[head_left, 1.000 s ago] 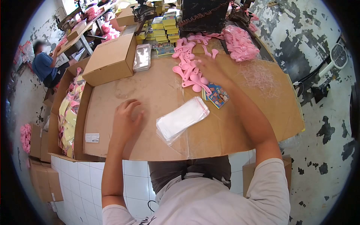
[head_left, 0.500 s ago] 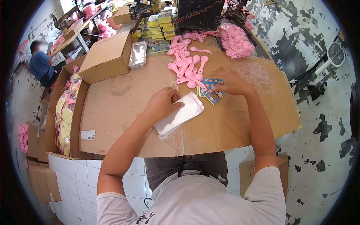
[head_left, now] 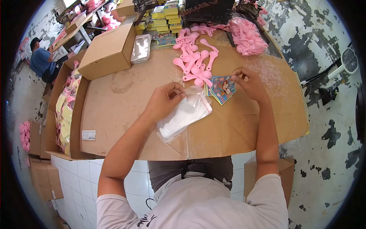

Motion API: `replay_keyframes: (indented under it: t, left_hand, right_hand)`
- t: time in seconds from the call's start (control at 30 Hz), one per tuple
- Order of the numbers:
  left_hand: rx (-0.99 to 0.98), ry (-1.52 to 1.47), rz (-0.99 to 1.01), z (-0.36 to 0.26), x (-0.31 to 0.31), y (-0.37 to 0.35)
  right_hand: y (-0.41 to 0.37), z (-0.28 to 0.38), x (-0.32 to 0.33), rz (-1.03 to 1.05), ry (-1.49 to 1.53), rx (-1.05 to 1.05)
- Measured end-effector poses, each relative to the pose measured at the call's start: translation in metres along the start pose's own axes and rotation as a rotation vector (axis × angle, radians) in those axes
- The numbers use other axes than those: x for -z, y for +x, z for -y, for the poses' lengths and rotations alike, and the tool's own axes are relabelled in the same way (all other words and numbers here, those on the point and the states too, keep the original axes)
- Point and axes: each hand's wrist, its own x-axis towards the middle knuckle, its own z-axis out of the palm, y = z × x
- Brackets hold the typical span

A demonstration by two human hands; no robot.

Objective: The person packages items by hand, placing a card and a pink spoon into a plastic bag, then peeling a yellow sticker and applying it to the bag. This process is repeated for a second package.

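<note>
- A clear bag (head_left: 195,97) is being pinched by the left hand (head_left: 161,100) over the bag pile (head_left: 177,121), best lightly.
- A card (head_left: 222,87) beside pink spoons (head_left: 190,57) is being pinched by the right hand (head_left: 250,86), best without bending.

The left forearm (head_left: 127,139) angles inward across the front, its hand (head_left: 165,100) palm-down with fingers curled and thumb tip near the index finger. The right forearm (head_left: 267,133) rises nearly upright, its hand (head_left: 248,83) bent inward at the wrist, fingertips pinched together.
</note>
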Motion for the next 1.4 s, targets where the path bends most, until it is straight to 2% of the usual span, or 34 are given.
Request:
replay_keyframes:
  t: [0.03,0.1,0.2,0.3,0.4,0.5,0.6,0.7,0.83,0.9,1.0,1.1,1.2,1.3,1.4]
  left_hand:
    - [-0.012,-0.064,-0.008,0.003,-0.002,0.0]
    - [-0.044,-0.007,0.04,0.005,0.0,0.0]
    - [-0.054,0.046,0.065,-0.002,-0.001,-0.002]
    - [-0.051,0.141,0.075,-0.004,-0.003,-0.002]
    - [-0.024,0.149,0.024,0.003,0.0,-0.001]
    - [-0.054,0.066,-0.079,0.004,0.005,0.0]
    - [-0.072,-0.181,-0.115,-0.008,0.009,0.002]
    - [-0.06,-0.334,-0.086,-0.017,0.015,-0.001]
    - [0.035,-0.492,0.071,-0.014,0.014,0.0]
    - [0.055,-0.428,0.089,-0.016,0.007,-0.004]
    - [0.084,-0.352,0.087,-0.012,0.0,-0.005]
    - [0.097,-0.333,0.076,-0.011,-0.003,-0.005]
    - [0.076,-0.318,0.068,-0.01,-0.004,-0.005]
    - [0.067,-0.273,0.073,-0.008,-0.004,-0.004]
    - [0.072,-0.254,0.08,-0.002,-0.005,-0.003]
  right_hand:
    - [-0.002,-0.001,-0.001,0.004,0.122,0.009]
    - [-0.004,-0.001,-0.005,0.008,0.367,0.03]
    - [-0.007,0.01,-0.022,0.137,0.575,0.067]
    - [-0.014,0.029,-0.063,0.307,0.706,0.224]
    - [-0.017,0.043,-0.074,0.357,0.204,0.334]
    - [-0.017,0.048,-0.073,0.432,0.046,0.198]
    - [-0.017,0.052,-0.069,0.437,0.068,0.232]
    - [-0.013,0.032,-0.081,0.156,0.425,0.223]
    - [-0.007,0.029,-0.066,-0.018,0.497,0.01]
    - [-0.008,0.037,-0.066,-0.059,0.645,-0.028]
    - [-0.012,0.065,-0.063,-0.189,0.66,0.007]
    - [-0.013,0.054,-0.069,-0.109,0.637,0.129]
    - [-0.012,0.043,-0.069,-0.073,0.462,0.26]
    - [-0.012,0.046,-0.07,-0.133,0.545,0.236]
    - [-0.016,0.06,-0.065,-0.179,0.649,0.078]
